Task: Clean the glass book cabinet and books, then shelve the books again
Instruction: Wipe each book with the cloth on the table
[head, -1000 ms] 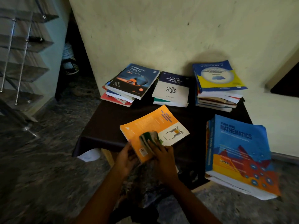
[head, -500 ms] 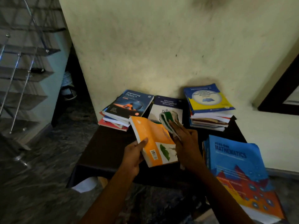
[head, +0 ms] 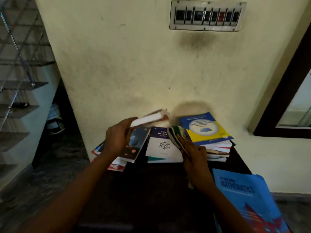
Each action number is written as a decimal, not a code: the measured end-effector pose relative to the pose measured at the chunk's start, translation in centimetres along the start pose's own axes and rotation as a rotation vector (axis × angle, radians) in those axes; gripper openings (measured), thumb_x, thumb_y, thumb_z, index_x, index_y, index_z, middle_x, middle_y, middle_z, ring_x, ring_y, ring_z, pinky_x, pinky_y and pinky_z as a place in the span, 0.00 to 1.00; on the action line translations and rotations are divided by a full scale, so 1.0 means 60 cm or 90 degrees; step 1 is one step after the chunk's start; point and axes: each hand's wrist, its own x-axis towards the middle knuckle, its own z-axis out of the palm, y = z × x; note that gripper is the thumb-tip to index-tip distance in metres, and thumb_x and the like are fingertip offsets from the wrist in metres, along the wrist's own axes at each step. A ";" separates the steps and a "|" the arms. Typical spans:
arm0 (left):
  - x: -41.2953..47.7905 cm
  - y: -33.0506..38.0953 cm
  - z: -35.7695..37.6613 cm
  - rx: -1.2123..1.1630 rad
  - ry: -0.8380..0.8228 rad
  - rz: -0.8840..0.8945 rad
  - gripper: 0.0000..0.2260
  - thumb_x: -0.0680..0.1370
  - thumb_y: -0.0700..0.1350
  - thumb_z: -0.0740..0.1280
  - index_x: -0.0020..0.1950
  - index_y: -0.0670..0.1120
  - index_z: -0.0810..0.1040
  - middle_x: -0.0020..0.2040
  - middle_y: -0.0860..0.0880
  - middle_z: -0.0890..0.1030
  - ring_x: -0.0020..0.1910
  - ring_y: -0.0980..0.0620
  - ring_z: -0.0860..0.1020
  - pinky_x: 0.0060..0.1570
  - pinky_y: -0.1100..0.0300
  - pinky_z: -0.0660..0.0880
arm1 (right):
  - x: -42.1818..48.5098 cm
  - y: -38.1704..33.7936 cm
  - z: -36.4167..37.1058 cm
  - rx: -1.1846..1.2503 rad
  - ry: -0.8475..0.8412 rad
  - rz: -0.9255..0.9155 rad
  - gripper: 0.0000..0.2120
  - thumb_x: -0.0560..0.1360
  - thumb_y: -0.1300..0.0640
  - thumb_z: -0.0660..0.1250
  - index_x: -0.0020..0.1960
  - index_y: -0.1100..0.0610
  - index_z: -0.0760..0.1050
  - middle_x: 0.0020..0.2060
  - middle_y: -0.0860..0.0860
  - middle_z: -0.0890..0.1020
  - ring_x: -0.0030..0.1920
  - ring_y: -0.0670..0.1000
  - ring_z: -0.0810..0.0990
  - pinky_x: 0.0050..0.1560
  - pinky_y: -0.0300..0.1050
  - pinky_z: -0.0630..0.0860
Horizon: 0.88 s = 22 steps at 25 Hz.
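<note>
I see the left hand [head: 117,140] gripping a book [head: 148,118] by its near end, fingers curled round it, held up in the air above the left stack [head: 133,152]. The book lies close to flat, its white page edge facing me. Its long axis runs from the hand up and to the right, toward the wall [head: 134,64], and the far end tips slightly upward. It is blurred, so I can't be sure of the cover, though a reddish-orange strip shows at the far tip.

The right hand [head: 196,158] holds a green-and-white cloth [head: 175,136], fingers closed over it, above the right edge of the white book [head: 161,147] and just beside the right stack [head: 207,130]. A blue book [head: 249,199] sits at the front right of the dark table [head: 151,190].
</note>
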 end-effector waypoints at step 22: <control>-0.075 -0.080 0.275 -0.090 -0.348 0.174 0.24 0.71 0.40 0.67 0.68 0.40 0.71 0.68 0.39 0.71 0.69 0.37 0.67 0.66 0.39 0.65 | 0.037 0.046 0.133 -0.096 -0.023 0.238 0.27 0.78 0.66 0.58 0.70 0.43 0.57 0.70 0.47 0.67 0.61 0.48 0.60 0.57 0.28 0.51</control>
